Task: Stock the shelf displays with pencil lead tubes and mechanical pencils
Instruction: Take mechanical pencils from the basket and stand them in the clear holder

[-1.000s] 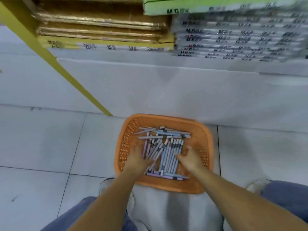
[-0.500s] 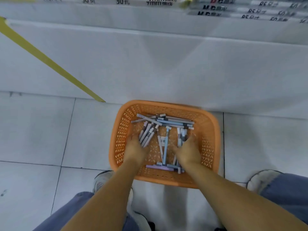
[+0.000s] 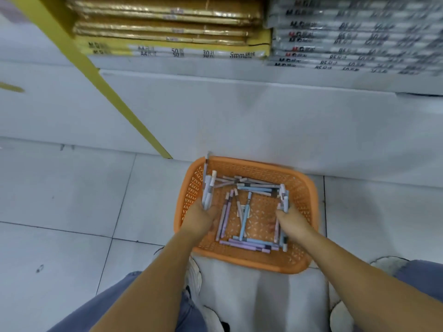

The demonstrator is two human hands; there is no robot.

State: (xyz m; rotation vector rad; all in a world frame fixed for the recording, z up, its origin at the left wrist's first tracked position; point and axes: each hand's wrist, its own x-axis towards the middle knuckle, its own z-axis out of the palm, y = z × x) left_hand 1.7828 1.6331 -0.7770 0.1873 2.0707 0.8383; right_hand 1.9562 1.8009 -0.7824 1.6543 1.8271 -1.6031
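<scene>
An orange plastic basket [image 3: 303, 195] sits on the tiled floor in front of me, with several pastel blue, lilac and grey mechanical pencils [image 3: 244, 216] loose on its bottom. My left hand [image 3: 200, 218] grips a bunch of pencils [image 3: 208, 188] that stick up over the basket's left wall. My right hand [image 3: 291, 220] grips another bunch of pencils [image 3: 284, 197] on the basket's right side. Both forearms reach down from the lower edge of the view.
A white shelf base [image 3: 239, 116] runs behind the basket. Gold-wrapped packs [image 3: 167, 22] and grey printed packs [image 3: 347, 39] lie stacked on it. A yellow upright [image 3: 103, 77] slants down to the floor at left. My knees and white shoes [image 3: 194, 276] flank the basket.
Both hands have closed on bunches of pencils and drawn them apart toward the basket's sides, lifting them. The view has tilted up, showing the shelf stock again.
</scene>
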